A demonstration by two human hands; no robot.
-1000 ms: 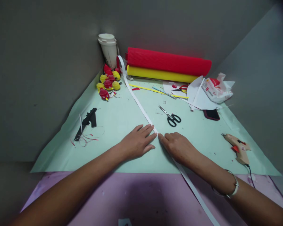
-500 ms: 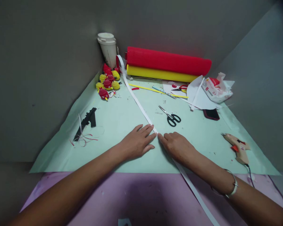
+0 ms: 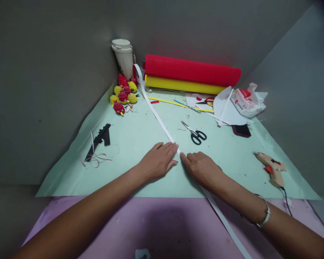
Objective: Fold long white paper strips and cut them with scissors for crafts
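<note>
A long white paper strip (image 3: 160,120) with a red underside runs diagonally across the green mat, from a curl at the back down past its front edge. My left hand (image 3: 158,161) lies flat, fingers stretched out and close together, with the fingertips pressing on the strip. Just to the right, my right hand (image 3: 202,167) has its fingers curled around the strip, the index finger pointing along it; the thumb is hidden. Black-handled scissors (image 3: 196,135) lie beyond my right hand, their blades slightly apart.
Red and yellow paper rolls (image 3: 191,70) lie at the back beside a white cup (image 3: 123,57). Several small red and yellow crafted figures (image 3: 123,96) cluster at left, with black scraps (image 3: 98,140) nearer. A glue gun (image 3: 272,169), phone (image 3: 241,130) and tissue pack (image 3: 248,102) are at right.
My left fingers have drawn together slightly and shifted a little on the strip. My right hand and the strip stay nearly still; the view has shifted very slightly.
</note>
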